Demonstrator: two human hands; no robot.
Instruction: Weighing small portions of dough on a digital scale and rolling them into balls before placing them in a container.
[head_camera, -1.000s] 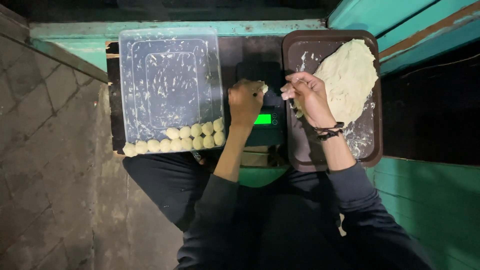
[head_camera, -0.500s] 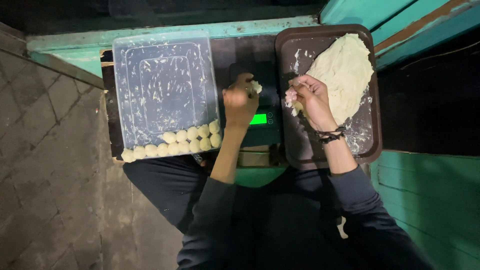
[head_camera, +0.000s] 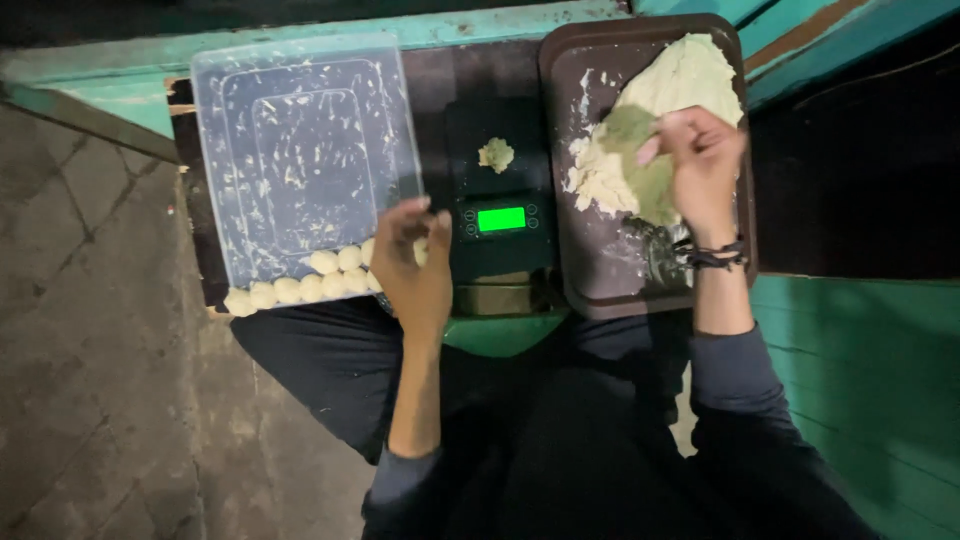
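Observation:
My right hand (head_camera: 700, 165) grips into a big pale dough mass (head_camera: 690, 75) lying on a brown tray (head_camera: 610, 275) at the right. A small dough piece (head_camera: 496, 154) sits alone on the platform of a black digital scale (head_camera: 500, 250) with a lit green display, in the middle. My left hand (head_camera: 415, 265) hovers with fingers apart over the near right corner of a clear plastic tray (head_camera: 300, 150). A row of small dough balls (head_camera: 300, 287) lines that tray's near edge, and one ball shows just under my left fingers.
The trays and scale rest on a dark surface in front of my lap, with a teal wooden ledge (head_camera: 480, 25) behind and a teal board (head_camera: 860, 400) at the right. Grey paving (head_camera: 90, 350) lies to the left. A dark bracelet circles my right wrist.
My left hand left the small dough piece on the scale and drew back to the clear tray's near corner. My right hand shifted right, further onto the dough mass.

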